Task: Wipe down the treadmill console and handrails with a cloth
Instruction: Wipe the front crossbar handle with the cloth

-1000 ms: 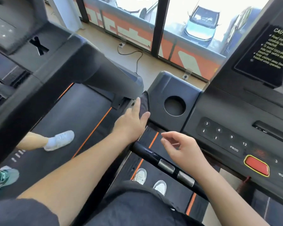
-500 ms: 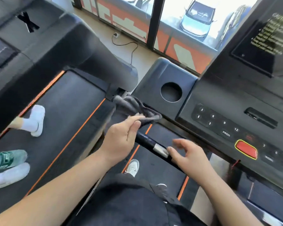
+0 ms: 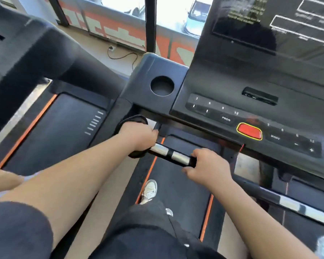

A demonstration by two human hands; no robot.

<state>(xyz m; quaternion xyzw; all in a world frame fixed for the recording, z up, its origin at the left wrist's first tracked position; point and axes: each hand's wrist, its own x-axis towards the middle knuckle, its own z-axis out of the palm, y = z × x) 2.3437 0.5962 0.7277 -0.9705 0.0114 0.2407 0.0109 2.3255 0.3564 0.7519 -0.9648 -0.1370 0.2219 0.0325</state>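
A dark grey cloth [image 3: 134,119] is wrapped over the left end of the black handrail [image 3: 169,154], which has two silver sensor plates. My left hand [image 3: 138,136] grips the cloth around that rail, just below the console's left wing. My right hand [image 3: 207,163] curls around the same rail to the right of the silver plates. The black console [image 3: 251,101] stretches above both hands, with number keys, a PROG key and a red stop button [image 3: 249,131].
A round cup holder [image 3: 162,86] sits in the console's left wing. A neighbouring treadmill [image 3: 36,58] stands close on the left. The belt [image 3: 183,186] with orange stripes and my shoe lie below. Another person's arm enters at the left edge. Windows and a floor cable are ahead.
My left hand brought the cloth down from the console's edge and wrapped it round the handrail. My right hand closed around the rail. The view swung right.
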